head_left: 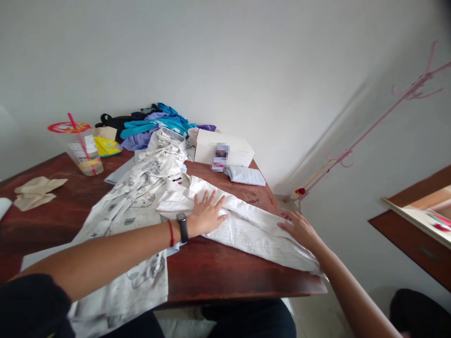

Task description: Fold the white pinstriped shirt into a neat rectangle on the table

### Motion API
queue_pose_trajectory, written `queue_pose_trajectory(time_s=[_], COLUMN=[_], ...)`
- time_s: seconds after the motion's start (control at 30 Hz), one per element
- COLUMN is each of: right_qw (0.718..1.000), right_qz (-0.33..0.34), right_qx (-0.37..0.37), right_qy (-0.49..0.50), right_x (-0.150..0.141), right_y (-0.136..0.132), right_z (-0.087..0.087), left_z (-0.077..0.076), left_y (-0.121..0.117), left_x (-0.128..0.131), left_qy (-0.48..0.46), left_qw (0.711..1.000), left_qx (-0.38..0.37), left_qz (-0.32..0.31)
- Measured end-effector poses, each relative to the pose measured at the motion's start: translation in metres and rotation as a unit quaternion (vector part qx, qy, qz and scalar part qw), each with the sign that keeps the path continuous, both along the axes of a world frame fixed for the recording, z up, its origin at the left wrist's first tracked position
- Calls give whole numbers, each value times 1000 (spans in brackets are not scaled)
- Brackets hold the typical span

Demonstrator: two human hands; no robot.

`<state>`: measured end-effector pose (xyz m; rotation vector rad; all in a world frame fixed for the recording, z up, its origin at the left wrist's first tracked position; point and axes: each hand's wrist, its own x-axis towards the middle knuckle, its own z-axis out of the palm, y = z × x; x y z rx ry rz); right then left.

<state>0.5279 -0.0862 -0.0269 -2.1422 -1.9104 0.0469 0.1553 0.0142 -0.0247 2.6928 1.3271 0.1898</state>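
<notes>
A white striped shirt [253, 234] lies folded lengthwise on the dark wooden table [225, 284], its collar pointing to the back left. My left hand [207, 213] rests flat on it below the collar, fingers spread. Toward the other end, my right hand [299, 227] lies along the upper edge of the cloth with its fingers stretched out. Left of the striped shirt, a white shirt with grey cartoon prints [123, 220] is spread under my left forearm and hangs over the front edge. Pale blue cloth shows beneath the printed shirt.
Behind stand a white box [225, 143] and a heap of blue and purple clothes [158, 124]. A folded light-blue garment [245, 175] lies by the box. At left are a plastic cup with a straw [84, 150] and a beige cloth [37, 191]. A pink coat rack [369, 122] leans right.
</notes>
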Motion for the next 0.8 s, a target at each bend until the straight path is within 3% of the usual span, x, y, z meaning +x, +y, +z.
queue_pose_trajectory(time_s=[0.1,0.23,0.33,0.5,0.63,0.8], right_qw=[997,998,996,999,995,981], right_qz=[12,33,15,-33,-95,-173], right_qx=[75,-20,-48,-23,-2,47], right_qy=[-18,50,67,32,12,71], right_x=[-26,-57,-62,-49,-35,-17], right_y=[-26,-67,-84,-94,-105,-116], right_z=[0,2,0,-8,-18,-27], left_z=[20,49,57,47,43,41], left_y=[-7,9,35,63,64,63], left_x=[-44,-111,-141,-148,-146,-148], left_qy=[17,6,-9,-54,-143,-239], left_qw=[999,996,994,993,984,962], left_qx=[35,27,-14,-92,-106,-133], left_qz=[-8,81,105,45,12,-19])
